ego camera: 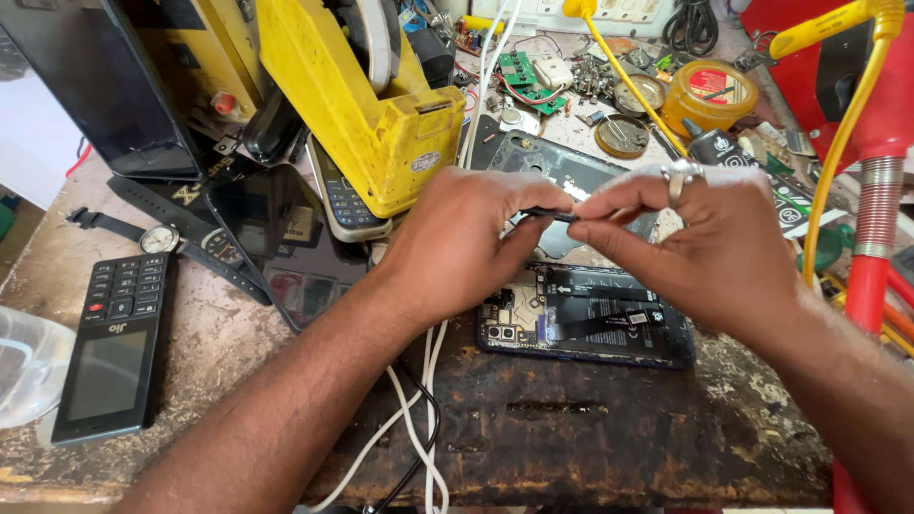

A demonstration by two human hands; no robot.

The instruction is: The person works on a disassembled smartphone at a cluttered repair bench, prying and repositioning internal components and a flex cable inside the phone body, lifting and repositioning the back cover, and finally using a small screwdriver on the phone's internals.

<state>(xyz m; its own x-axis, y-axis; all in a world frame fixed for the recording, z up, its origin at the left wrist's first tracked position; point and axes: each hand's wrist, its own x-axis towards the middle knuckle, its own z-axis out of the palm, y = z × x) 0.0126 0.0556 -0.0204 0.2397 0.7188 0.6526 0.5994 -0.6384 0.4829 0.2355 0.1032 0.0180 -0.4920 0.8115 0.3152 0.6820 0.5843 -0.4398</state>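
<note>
Both hands, left (466, 238) and right (700, 243), pinched shut on a thin black tool (557, 215) above the opened phone (590, 319). Likely light, stiff, slippery; best held near both ends.

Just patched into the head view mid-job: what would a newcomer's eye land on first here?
Dead centre, the left hand and ringed right hand pinch a thin black tool between them above an opened phone with its insides bared. Behind them towers a big yellow device; a black keypad phone lies far left.
</note>
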